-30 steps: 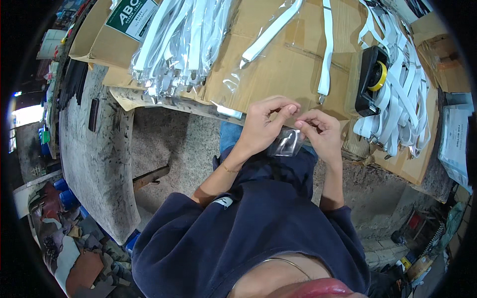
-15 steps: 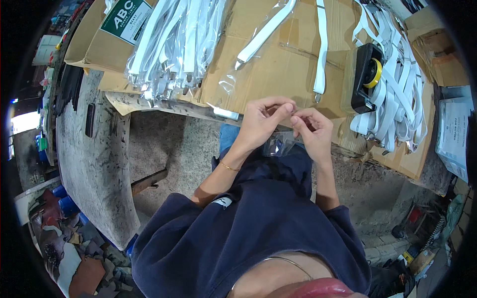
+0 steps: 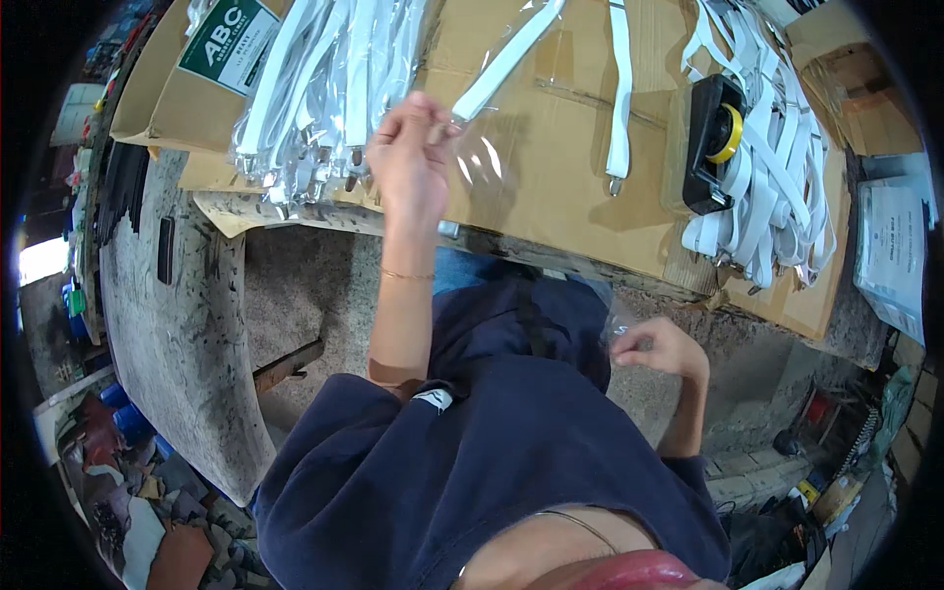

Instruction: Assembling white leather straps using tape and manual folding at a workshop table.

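Observation:
My left hand is raised over the table's near edge, fingers curled and pinched. It is beside the clip end of a white suspender strap that lies in a clear plastic sleeve; whether the fingers grip anything is unclear. Lower on the right, off the table, my right hand pinches a clear plastic bag that hangs by my lap. Another white suspender strap with a metal clip lies unwrapped on the cardboard.
Bagged white suspenders are heaped at the left by a cardboard box. A black tape dispenser with yellow-cored tape stands at the right, against a pile of loose white suspenders. Beyond lies a plastic-wrapped pack.
My hands were together at the table edge and have parted. The left moved up and left to the bagged strap; the right moved down and right with the clear bag.

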`<state>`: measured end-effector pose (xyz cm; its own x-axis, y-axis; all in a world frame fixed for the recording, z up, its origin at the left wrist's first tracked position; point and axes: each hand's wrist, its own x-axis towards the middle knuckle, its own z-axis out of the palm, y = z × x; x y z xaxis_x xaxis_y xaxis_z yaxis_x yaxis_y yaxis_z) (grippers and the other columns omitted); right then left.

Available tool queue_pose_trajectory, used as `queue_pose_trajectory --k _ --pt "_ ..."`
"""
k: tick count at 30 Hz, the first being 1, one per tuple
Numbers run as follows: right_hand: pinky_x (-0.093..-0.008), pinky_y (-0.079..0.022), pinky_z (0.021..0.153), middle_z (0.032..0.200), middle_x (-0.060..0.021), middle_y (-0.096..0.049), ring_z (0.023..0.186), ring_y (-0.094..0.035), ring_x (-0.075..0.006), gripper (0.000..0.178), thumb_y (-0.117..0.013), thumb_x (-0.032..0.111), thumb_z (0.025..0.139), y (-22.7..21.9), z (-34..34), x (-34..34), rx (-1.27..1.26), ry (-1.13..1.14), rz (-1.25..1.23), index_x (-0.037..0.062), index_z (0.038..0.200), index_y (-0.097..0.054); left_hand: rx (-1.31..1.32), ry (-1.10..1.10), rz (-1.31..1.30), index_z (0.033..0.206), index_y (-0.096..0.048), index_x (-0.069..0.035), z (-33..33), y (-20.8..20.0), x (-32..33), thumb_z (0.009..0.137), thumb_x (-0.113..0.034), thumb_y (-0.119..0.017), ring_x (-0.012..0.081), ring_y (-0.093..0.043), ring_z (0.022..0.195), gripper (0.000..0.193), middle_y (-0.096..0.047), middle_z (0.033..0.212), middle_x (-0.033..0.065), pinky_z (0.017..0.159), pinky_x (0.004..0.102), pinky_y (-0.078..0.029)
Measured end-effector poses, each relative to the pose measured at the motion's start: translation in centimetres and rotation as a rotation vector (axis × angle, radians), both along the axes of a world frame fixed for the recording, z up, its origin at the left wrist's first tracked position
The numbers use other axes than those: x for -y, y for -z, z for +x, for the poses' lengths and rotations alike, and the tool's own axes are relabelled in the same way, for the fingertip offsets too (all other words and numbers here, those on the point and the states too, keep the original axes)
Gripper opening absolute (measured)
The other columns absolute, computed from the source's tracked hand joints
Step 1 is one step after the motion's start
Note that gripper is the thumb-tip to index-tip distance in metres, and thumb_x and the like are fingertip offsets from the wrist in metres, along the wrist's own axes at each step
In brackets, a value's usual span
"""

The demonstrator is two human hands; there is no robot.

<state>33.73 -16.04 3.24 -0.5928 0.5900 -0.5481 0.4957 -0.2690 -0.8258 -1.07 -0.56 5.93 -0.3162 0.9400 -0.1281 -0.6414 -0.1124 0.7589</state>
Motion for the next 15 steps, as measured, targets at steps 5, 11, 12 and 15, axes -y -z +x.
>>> queue_pose_trajectory --k 5,11,12,15 --pt "-0.0286 -0.052 0.071 0.09 -0.0081 -0.071 0.08 -0.066 -0.0137 0.035 -0.079 0.008 0.07 2.6 10.6 6.6 0.786 0.291 -0.22 0.0005 0.102 -0.067 -0.153 -0.012 -0.006 0.082 -0.063 -0.001 1.1 1.1 0.2 0.092 -0.005 -0.059 0.0151 -0.059 0.072 0.011 -0.062 0.082 0.0065 0.062 0.0295 -0.049" --pt "-0.0331 -0.047 0.092 0.108 -0.0135 -0.066 0.101 -0.062 -0.0215 0.053 -0.074 0.007 0.076 -7.2 1.8 1.0 0.292 0.84 0.347 -0.0017 0.125 -0.055 -0.427 0.472 -0.079 0.083 -0.064 -0.001 9.8 2.9 4.5 0.08 0.003 -0.07 0.0087 -0.058 0.067 0.009 -0.062 0.073 0.003 0.062 0.0226 -0.049" --pt "-0.0324 -0.047 0.091 0.108 -0.0122 -0.066 0.1 -0.062 -0.0201 0.05 -0.072 0.007 0.079 -6.9 -1.0 -1.0 0.153 0.776 0.435 -0.0024 0.125 -0.054 -0.422 0.491 -0.081 0.083 -0.064 -0.001 10.9 2.9 5.1 0.08 0.003 -0.07 0.0087 -0.058 0.067 0.009 -0.062 0.073 0.003 0.062 0.0226 -0.049" --pt "-0.0287 -0.049 0.086 0.104 -0.0078 -0.065 0.096 -0.062 -0.0148 0.04 -0.069 0.002 0.081 -3.9 -6.5 -6.0 -0.183 0.664 0.548 -0.0035 0.119 -0.057 -0.393 0.534 -0.02 0.091 -0.062 -0.001 12.3 3.0 6.0 0.073 0.006 -0.076 0.0056 -0.057 0.071 0.024 -0.062 0.077 0.0015 0.064 0.0202 -0.049"
